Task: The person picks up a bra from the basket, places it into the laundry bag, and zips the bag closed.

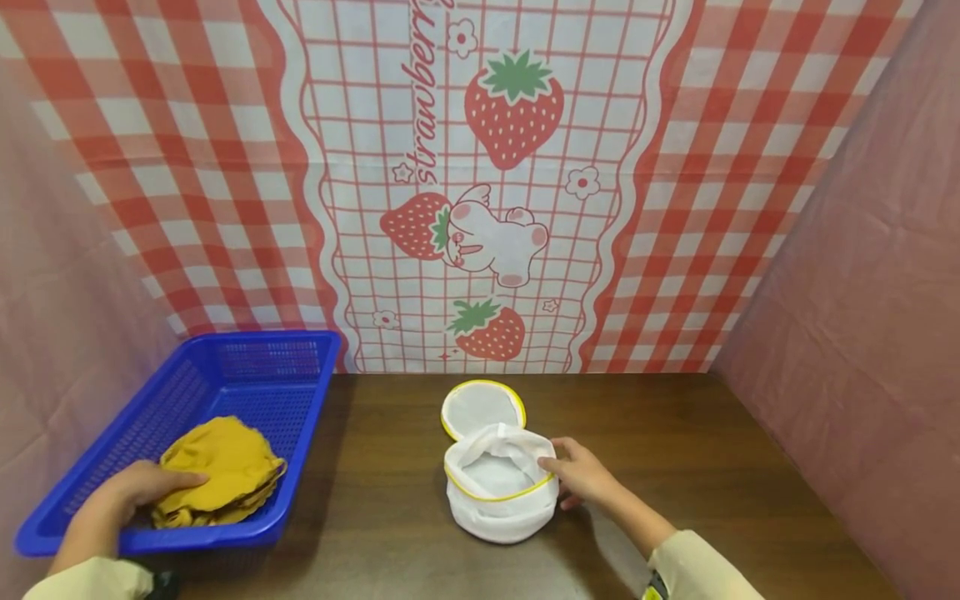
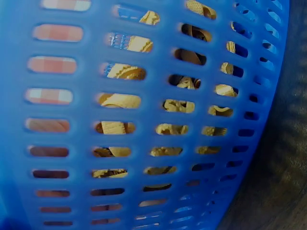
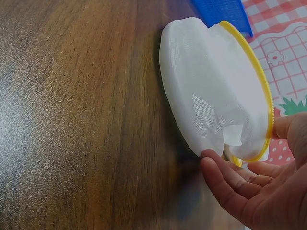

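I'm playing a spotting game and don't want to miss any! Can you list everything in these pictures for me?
Basket: one, blue, on the left of the table
Cloth bundle: one, mustard yellow, in the basket; its pieces can't be counted
Bag: one, white with yellow trim, mid-table
Bag lid: one, white with yellow edge, open behind the bag
Table: one, brown, underneath
Strawberry cloth: one, mostly red and white, hanging behind
Side cloths: two, pink, left and right
Left hand: one, bare, thumb on the cloth bundle, fingers hidden
Right hand: one, bare, holding the bag's rim
Sleeves: two, pale yellow, bottom of the head view
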Available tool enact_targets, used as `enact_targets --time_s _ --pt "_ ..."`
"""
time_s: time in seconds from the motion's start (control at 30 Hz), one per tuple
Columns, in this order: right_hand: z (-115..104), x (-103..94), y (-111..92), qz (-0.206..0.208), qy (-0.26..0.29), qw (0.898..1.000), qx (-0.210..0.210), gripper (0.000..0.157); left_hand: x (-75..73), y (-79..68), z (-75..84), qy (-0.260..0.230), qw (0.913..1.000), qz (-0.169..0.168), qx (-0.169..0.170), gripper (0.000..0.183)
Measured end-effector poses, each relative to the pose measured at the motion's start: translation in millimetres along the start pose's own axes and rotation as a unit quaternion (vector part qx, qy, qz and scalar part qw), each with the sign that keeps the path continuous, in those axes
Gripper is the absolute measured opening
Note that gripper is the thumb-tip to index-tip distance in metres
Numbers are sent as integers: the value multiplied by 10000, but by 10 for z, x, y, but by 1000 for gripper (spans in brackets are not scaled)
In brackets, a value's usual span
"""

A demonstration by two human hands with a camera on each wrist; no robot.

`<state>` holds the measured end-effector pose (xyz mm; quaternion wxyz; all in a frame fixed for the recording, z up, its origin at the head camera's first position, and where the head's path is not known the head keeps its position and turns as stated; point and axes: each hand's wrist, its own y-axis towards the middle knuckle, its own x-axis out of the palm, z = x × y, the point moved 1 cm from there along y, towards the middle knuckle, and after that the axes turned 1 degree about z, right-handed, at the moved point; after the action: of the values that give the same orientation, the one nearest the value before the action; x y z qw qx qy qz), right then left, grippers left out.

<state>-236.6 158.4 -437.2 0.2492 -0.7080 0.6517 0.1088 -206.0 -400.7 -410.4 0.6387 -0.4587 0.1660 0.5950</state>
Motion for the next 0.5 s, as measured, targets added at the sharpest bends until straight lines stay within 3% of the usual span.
enact_targets --time_s 0.27,0.5 --pt "-7 12 17 56 -63 9998 -183 42 34 3 66 -890 9959 -122 110 74" --pt "3 24 44 88 -57 9996 -272 39 33 -12 101 -1261 9918 -158 111 73"
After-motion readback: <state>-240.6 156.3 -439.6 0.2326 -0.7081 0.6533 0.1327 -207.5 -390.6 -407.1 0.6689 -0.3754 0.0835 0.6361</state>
